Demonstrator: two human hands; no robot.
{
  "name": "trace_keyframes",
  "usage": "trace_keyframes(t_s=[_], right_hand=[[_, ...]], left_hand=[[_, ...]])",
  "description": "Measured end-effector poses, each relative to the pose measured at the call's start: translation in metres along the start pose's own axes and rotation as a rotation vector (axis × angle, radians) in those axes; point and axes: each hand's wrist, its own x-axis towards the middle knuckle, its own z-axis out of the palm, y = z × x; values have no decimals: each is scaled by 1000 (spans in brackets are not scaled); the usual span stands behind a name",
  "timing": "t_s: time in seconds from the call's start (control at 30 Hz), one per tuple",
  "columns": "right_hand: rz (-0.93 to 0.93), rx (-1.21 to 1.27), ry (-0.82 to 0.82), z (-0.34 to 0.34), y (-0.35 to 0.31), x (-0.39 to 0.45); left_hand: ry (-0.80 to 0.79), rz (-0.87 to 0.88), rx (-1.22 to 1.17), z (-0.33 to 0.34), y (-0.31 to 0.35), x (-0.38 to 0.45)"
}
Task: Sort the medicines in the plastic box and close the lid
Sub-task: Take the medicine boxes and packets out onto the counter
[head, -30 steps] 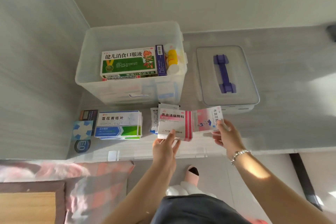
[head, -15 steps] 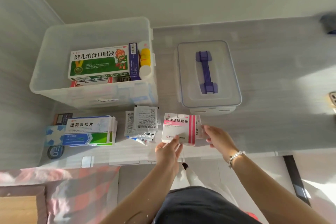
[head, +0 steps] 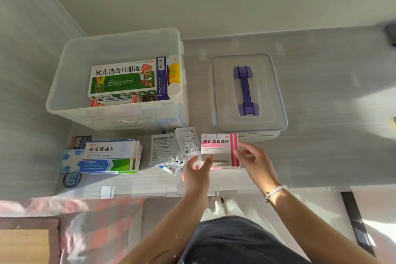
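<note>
The clear plastic box stands open at the back left. Inside it are a green-and-white medicine carton, other cartons and a yellow bottle. Its lid, with a purple handle, lies to the right of it. A pink-and-white medicine box lies on the table in front of the lid, with another pink box under it. My left hand touches its near left corner. My right hand touches its right edge with spread fingers.
Several white sachets lie loose just left of the pink box. Further left a stack of blue-green boxes rests on other packs. The wall runs behind the table, and a checked cloth lies below the front edge.
The second pink box in my right hand has slid under the pink-and-white box. Both now lie stacked on the table, and my fingers have loosened around them.
</note>
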Motion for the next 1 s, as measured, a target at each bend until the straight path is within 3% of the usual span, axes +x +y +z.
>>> trace_keyframes(t_s=[0.17,0.33,0.67,0.8,1.0], right_hand=[[-102,249,-13,5,-41,-9],[-200,303,-57,14,-91,-14],[-431,411,-105,47,-196,-5],[-484,351,-94,66,-231,11],[-384,206,-54,99,-257,45]], left_hand=[[-38,264,-80,-18,31,-17],[-75,457,-164,-43,69,-23],[-118,788,9,-121,161,-2],[-159,727,90,-154,195,27],[-249,385,154,-176,223,82]])
